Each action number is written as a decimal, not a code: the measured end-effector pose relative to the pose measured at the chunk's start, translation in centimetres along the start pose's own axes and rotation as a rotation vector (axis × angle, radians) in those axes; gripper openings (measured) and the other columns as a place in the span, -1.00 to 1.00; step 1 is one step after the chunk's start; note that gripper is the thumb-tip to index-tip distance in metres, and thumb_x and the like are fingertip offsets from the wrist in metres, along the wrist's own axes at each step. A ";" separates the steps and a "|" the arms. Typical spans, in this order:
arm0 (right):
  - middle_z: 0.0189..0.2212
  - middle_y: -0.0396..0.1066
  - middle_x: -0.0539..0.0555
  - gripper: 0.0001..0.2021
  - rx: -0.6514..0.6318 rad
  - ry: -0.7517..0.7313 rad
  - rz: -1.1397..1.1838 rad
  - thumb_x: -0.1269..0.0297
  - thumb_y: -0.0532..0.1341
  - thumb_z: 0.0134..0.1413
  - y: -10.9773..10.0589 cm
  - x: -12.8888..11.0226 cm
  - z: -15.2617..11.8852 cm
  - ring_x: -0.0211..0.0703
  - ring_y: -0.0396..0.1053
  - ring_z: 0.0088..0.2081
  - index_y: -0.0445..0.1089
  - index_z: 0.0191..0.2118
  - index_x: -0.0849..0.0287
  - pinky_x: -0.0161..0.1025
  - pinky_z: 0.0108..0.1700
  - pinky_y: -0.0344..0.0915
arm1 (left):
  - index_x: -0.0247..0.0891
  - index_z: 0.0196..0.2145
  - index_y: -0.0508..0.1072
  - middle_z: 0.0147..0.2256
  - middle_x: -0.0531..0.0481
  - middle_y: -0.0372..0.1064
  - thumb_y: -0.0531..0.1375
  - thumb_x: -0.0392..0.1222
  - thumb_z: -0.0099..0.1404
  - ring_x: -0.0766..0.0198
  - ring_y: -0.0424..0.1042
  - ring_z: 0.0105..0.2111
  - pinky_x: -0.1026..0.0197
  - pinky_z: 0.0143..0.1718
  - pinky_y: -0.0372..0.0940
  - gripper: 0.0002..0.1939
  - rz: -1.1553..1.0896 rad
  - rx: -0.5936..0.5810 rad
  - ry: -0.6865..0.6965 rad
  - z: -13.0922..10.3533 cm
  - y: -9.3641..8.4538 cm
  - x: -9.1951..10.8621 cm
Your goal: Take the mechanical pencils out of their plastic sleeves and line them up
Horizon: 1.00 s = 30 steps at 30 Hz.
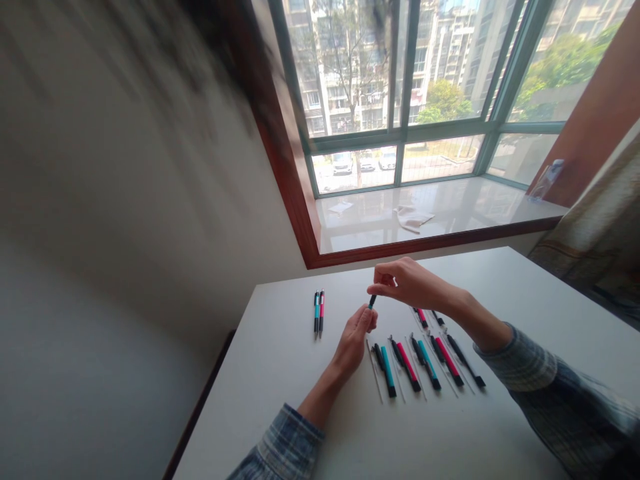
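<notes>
Pen (373, 301) partly behind left fingers (364, 320)

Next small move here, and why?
Probably a gentle twist of the black end by the right hand: it pinches that end, while the left hand grips the teal part just below. Two whole-looking pens lie off to the left; loose pen parts lie on the right.

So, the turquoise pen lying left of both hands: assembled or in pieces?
Assembled outwardly: the turquoise pen runs unbroken from black top through coloured barrel to tip, beside a pink pen.
</notes>
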State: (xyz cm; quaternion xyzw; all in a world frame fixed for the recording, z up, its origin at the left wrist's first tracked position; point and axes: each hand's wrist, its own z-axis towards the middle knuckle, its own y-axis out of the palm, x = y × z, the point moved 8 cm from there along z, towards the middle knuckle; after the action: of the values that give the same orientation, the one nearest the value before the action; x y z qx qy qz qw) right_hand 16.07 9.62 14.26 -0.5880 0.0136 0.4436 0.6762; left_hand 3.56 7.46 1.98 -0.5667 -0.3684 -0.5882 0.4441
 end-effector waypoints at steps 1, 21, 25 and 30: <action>-0.43 0.52 0.05 -0.72 -0.013 -0.018 0.024 0.03 0.25 0.25 0.0 -0.2 0.0 -0.20 0.40 -0.44 0.48 -0.26 0.16 -0.27 -0.40 0.26 | -0.22 -0.38 0.31 -0.43 0.03 0.16 -0.01 0.31 0.41 0.21 0.12 -0.37 0.16 -0.24 0.14 -0.48 0.000 -0.001 0.000 0.0 0.0 -0.1; -0.47 0.51 0.06 -0.59 -0.012 0.088 0.122 -0.12 0.31 0.13 0.4 1.4 0.1 -0.18 0.39 -0.43 0.55 -0.40 0.18 -0.23 -0.37 0.26 | -0.22 -0.37 0.33 -0.43 0.04 0.17 -0.01 0.30 0.41 0.21 0.14 -0.37 0.16 -0.24 0.14 -0.48 0.002 -0.004 0.004 -0.1 0.0 -0.4; -0.31 0.55 0.09 -0.61 -0.066 0.033 0.210 -0.11 0.30 0.14 0.8 1.0 0.1 -0.14 0.43 -0.30 0.57 -0.18 0.13 -0.24 -0.30 0.31 | -0.23 -0.35 0.34 -0.43 0.04 0.17 -0.01 0.29 0.42 0.22 0.13 -0.38 0.16 -0.24 0.14 -0.49 -0.030 0.006 0.006 -0.1 -0.1 -0.5; -0.44 0.51 0.05 -0.63 -0.067 0.082 0.168 -0.08 0.29 0.16 1.3 1.6 0.2 -0.18 0.38 -0.38 0.58 -0.33 0.16 -0.25 -0.33 0.25 | -0.24 -0.37 0.34 -0.43 0.03 0.16 0.00 0.26 0.43 0.23 0.12 -0.37 0.16 -0.25 0.13 -0.50 -0.017 0.002 0.005 -0.1 0.0 -0.4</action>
State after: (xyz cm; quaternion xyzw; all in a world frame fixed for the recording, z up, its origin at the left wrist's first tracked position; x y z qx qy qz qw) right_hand 16.13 10.61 12.45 -0.6248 0.0755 0.4747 0.6153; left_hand 3.51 7.44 1.55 -0.5615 -0.3726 -0.5928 0.4409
